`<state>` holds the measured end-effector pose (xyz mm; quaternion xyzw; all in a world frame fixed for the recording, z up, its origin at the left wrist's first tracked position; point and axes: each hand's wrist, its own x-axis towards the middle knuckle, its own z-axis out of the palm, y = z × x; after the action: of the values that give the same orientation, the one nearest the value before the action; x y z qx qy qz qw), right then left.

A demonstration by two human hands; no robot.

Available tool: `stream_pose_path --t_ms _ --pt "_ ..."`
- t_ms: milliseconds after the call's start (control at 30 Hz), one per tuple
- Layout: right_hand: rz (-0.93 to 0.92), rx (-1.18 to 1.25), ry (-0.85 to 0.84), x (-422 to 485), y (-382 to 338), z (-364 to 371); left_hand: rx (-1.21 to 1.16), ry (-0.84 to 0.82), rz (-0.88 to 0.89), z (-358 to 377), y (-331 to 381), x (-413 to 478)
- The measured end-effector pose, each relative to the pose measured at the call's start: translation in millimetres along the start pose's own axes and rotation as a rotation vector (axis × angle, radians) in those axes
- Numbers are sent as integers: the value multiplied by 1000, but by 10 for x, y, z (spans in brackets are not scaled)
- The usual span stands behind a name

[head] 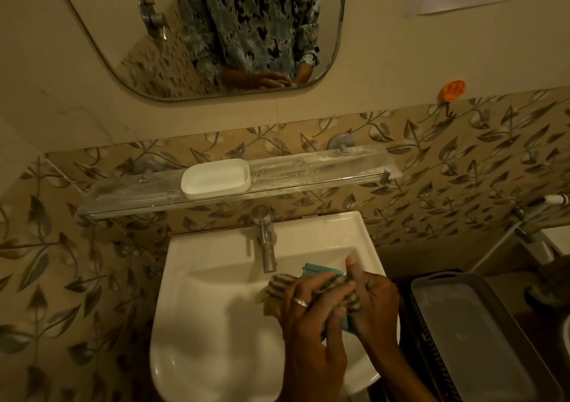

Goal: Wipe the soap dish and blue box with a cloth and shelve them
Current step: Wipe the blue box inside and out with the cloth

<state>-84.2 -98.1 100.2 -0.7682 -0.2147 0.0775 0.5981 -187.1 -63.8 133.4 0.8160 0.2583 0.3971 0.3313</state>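
Head-worn view, aimed forward and steeply down

The sink [216, 293] is seen from close above, the hands [336, 306] low in the frame; the shelf [308, 170] and mirror [197, 31] on the facing wall are taken in by the wide angle.

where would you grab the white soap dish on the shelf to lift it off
Grip the soap dish across its short width, front and back long walls, coming from above and in front. It sits upright and open-topped on the glass shelf, with the wall close behind.

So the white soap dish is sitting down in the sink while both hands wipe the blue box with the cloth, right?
Not quite: the head view shows the soap dish on the glass shelf, not in the sink. The rest holds.
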Motion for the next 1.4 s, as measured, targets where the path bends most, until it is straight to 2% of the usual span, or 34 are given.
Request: stream_pose_path --t_ms 67,167,233,333,433,500,700,800,900,1033,1100,1200,1267,1300,1333,1400 --pt "19 -24 25 -10 4 12 -66 26 -105 -60 -74 92" --pt "73 -7 46 -25 -11 45 -293 6 -338 -146 -218 248" --pt "86 3 46 -54 -18 53 -319 6 -376 -166 -222 253" --pt "118 20 75 -66 -19 49 -117 58 -207 -118 -54 142" --pt "61 41 28 -67 -17 21 46 31 68 -25 30 -59" --pt "32 59 -3 -75 -33 9 86 9 116 -28 -16 -83" --pt "115 46 69 -152 -59 68 -299 -44 -384 -270 -332 256" --pt "220 242 103 -163 -49 44 -540 -110 -634 -342 -553 261" --pt "199 412 22 -128 -103 -2 -717 -41 -853 -346 -684 130" --pt "240 501 -174 -149 -123 33 -695 5 -924 -238 -666 -60" --pt "231 467 -211 -163 -91 43 -610 88 -915 -210 -597 -111" --pt "132 295 -304 -124 -27 -46 -498 202 -811 -294 -499 -91" --pt "109 166 -406 -158 -3 -42 -443 178 -702 -335 -423 -63" --pt "97 92 -402 -210 9 -7 -402 141 -633 -330 -369 -58" --pt "96 39 -341 -272 26 44 -345 102 -564 -306 -311 -62" --pt "153 41 -111 -357 28 124 -229 52 -444 -227 -200 -106"
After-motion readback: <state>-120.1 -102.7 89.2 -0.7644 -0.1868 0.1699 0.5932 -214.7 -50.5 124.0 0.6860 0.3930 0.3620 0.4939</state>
